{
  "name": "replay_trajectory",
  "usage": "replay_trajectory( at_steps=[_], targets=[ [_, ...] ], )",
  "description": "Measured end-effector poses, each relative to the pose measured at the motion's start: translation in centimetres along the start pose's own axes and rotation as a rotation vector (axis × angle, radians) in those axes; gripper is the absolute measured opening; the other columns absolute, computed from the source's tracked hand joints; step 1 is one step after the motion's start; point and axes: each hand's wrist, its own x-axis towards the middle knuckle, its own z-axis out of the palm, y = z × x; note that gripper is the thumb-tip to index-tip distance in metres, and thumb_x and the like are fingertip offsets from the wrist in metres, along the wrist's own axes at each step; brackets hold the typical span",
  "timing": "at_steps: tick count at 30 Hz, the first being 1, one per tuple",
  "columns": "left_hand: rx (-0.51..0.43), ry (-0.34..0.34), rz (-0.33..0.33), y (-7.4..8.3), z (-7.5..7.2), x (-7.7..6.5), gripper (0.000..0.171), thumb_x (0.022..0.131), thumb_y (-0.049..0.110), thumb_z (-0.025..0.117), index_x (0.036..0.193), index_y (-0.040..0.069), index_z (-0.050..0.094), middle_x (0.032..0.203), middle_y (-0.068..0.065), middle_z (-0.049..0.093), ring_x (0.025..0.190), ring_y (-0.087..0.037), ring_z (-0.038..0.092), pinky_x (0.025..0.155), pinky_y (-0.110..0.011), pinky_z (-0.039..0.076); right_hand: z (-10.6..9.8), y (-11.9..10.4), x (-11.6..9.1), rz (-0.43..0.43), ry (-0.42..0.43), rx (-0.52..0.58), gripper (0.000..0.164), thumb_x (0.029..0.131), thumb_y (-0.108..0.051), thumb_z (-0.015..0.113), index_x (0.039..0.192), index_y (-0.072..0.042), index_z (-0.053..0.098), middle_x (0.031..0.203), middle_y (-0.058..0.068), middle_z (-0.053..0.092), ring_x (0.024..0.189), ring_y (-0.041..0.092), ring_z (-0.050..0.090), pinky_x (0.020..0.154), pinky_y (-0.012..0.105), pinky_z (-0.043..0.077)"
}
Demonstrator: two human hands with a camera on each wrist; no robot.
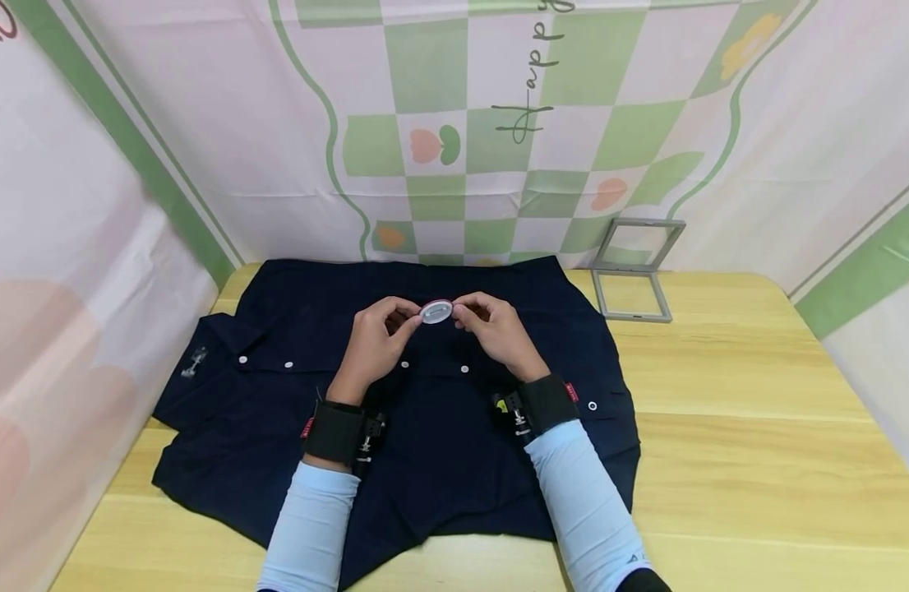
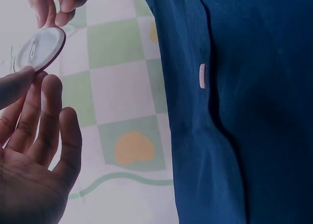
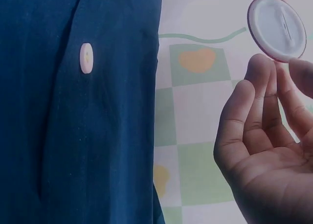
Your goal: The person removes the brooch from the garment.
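Both hands hold a round pin badge [image 1: 436, 312] between them, over a dark navy shirt [image 1: 440, 444]. Its pale back faces the head camera, and a thin pin [image 3: 285, 21] crosses that back. A red edge shows around the rim. At the badge's left side, the thumb and fingertips of my left hand [image 1: 373, 341] pinch the rim. My right hand [image 1: 496, 331] pinches the opposite side the same way. The shirt lies spread on the table with its collar to the left, and white buttons [image 1: 465, 369] run along its placket.
A grey hinged frame [image 1: 632, 269] stands partly upright at the table's back right. Light wood tabletop [image 1: 750, 427] shows to the right of the shirt. A patterned cloth [image 1: 499, 82] hangs behind the table and along both sides.
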Motion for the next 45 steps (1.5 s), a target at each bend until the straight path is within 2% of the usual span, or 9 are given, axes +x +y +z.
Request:
replay_trajectory(
  at_steps=[5,13,20,25,30,34,40,45],
  targets=[
    [0.024,0.014,0.021,-0.05,-0.05,-0.09,0.01,0.092,0.009,0.068,0.1,0.004,0.071,0.094,-0.011,0.068,0.075,-0.019,0.064,0.067,-0.031,0.052,0.1,-0.03,-0.02,0.062,-0.006,0.039,0.036,0.103,-0.032,0.051,0.117,-0.002,0.065,0.106,0.014,0.068,0.093,0.016,0.067,0.089,0.033,0.055],
    [0.046,0.02,0.067,-0.22,0.11,-0.15,0.009,0.092,0.009,0.068,0.098,0.004,0.073,0.093,-0.011,0.068,0.073,-0.019,0.063,0.066,-0.035,0.053,0.36,-0.04,0.17,0.103,-0.037,0.067,0.046,0.104,-0.035,0.047,0.112,0.007,0.064,0.095,0.008,0.067,0.082,0.01,0.066,0.09,0.045,0.054],
    [0.06,-0.003,0.092,-0.31,0.28,-0.23,0.009,0.092,0.01,0.069,0.098,0.005,0.073,0.092,-0.01,0.068,0.074,-0.018,0.061,0.067,-0.04,0.054,0.31,0.13,0.17,0.116,-0.042,0.053,0.052,0.103,-0.041,0.047,0.11,0.007,0.065,0.093,0.007,0.067,0.082,0.012,0.065,0.089,0.043,0.055],
    [0.077,-0.015,0.114,-0.32,0.38,-0.22,0.009,0.092,0.01,0.069,0.098,0.006,0.074,0.094,-0.01,0.069,0.079,-0.019,0.063,0.071,-0.038,0.055,0.25,0.27,0.16,0.123,-0.039,0.054,0.055,0.102,-0.046,0.047,0.109,0.007,0.065,0.093,0.006,0.066,0.082,0.013,0.065,0.088,0.042,0.054],
    [0.061,-0.019,0.134,-0.32,0.45,-0.22,0.008,0.091,0.009,0.07,0.097,0.006,0.075,0.094,-0.01,0.069,0.077,-0.019,0.062,0.069,-0.042,0.055,0.25,0.35,0.16,0.127,-0.038,0.07,0.058,0.102,-0.047,0.047,0.11,0.007,0.065,0.093,0.006,0.066,0.082,0.014,0.065,0.086,0.039,0.055],
    [0.066,-0.026,0.153,-0.22,0.39,-0.25,0.008,0.09,0.008,0.071,0.096,0.006,0.075,0.096,-0.01,0.068,0.078,-0.02,0.063,0.068,-0.043,0.055,0.22,0.35,0.21,0.141,-0.036,0.081,0.054,0.102,-0.045,0.048,0.111,0.005,0.065,0.093,0.006,0.065,0.083,0.014,0.065,0.086,0.037,0.055],
    [0.151,-0.018,0.204,-0.23,0.39,-0.4,0.009,0.087,0.007,0.074,0.095,0.009,0.076,0.098,-0.008,0.066,0.08,-0.02,0.066,0.068,-0.039,0.056,0.21,0.08,0.18,0.181,-0.046,0.129,0.038,0.103,-0.036,0.051,0.111,-0.001,0.066,0.091,0.004,0.066,0.081,0.013,0.065,0.085,0.034,0.056],
    [0.154,-0.001,0.22,-0.29,0.51,-0.4,0.009,0.084,0.006,0.077,0.093,0.009,0.075,0.099,-0.008,0.066,0.079,-0.02,0.066,0.07,-0.038,0.057,0.2,0.06,0.16,0.184,-0.048,0.157,0.035,0.103,-0.031,0.053,0.113,0.001,0.065,0.087,0.002,0.068,0.078,0.011,0.066,0.08,0.03,0.056]
  ],
)
